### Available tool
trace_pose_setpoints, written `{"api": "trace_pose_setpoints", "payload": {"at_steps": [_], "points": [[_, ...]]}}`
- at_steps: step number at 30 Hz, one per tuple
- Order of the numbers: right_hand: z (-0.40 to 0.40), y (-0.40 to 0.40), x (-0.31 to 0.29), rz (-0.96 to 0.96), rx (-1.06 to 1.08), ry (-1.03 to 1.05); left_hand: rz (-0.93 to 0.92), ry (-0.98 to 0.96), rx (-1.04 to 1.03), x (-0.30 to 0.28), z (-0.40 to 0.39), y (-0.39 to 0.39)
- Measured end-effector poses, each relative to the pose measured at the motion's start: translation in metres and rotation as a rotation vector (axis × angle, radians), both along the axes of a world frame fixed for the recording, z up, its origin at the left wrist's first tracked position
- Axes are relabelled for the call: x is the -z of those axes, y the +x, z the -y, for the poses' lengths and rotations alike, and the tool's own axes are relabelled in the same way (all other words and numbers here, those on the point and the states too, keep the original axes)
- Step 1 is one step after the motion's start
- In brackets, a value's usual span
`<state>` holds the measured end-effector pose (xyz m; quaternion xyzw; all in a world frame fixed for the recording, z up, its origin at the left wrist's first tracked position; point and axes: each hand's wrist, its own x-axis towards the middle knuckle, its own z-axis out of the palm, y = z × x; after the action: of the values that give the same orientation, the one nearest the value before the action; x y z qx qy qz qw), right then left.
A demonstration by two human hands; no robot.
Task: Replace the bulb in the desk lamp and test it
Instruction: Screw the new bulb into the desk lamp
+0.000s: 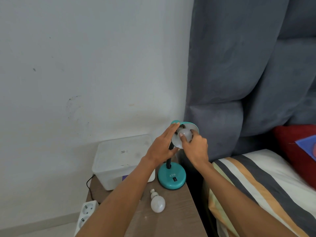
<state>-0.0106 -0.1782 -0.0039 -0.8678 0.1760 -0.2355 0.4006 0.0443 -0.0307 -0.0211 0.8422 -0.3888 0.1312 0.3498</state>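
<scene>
A teal desk lamp stands on the wooden bedside table, its round base (171, 177) carrying a black rocker switch. The lamp's shade (191, 126) tilts toward me, white inside. My left hand (162, 148) holds the shade's left rim and back. A white bulb (185, 134) sits in the shade, and my right hand (195, 147) is closed around it with thumb and fingers. The socket is hidden behind the bulb. A second white bulb (157, 201) lies loose on the table in front of the base, screw cap pointing away from me.
A white plastic box (119, 161) sits left of the lamp against the wall. A black cable (89, 185) runs down to a white power strip (85, 214) by the table's left edge. A grey padded headboard (239, 82) and striped bed (256, 185) are at the right.
</scene>
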Motion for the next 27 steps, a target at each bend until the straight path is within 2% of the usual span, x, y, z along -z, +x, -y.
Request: {"api": "trace_pose_setpoints", "payload": {"at_steps": [3, 6, 10, 11, 16, 18, 23, 27], "points": [[-0.002, -0.004, 0.001, 0.128, -0.093, -0.225, -0.005, 0.009, 0.002, 0.002, 0.001, 0.001], [-0.001, -0.002, 0.004, 0.111, -0.163, -0.352, -0.013, 0.008, -0.001, 0.002, 0.001, 0.001], [-0.005, -0.001, -0.001, 0.105, -0.038, -0.010, -0.016, 0.011, 0.005, 0.000, 0.000, 0.000], [-0.005, 0.000, -0.002, 0.106, -0.026, 0.014, -0.017, 0.013, 0.006, -0.001, 0.000, 0.000], [-0.003, -0.001, 0.001, 0.114, -0.172, -0.364, -0.005, 0.014, -0.002, 0.002, -0.001, -0.001], [-0.002, -0.001, 0.002, 0.077, -0.178, -0.414, -0.006, 0.013, -0.003, 0.002, -0.001, 0.000], [-0.004, 0.002, -0.008, 0.066, -0.098, -0.075, -0.012, 0.015, -0.005, 0.003, 0.001, 0.000], [-0.007, 0.000, -0.007, 0.083, -0.109, -0.058, -0.026, 0.015, -0.012, 0.003, 0.002, 0.000]]}}
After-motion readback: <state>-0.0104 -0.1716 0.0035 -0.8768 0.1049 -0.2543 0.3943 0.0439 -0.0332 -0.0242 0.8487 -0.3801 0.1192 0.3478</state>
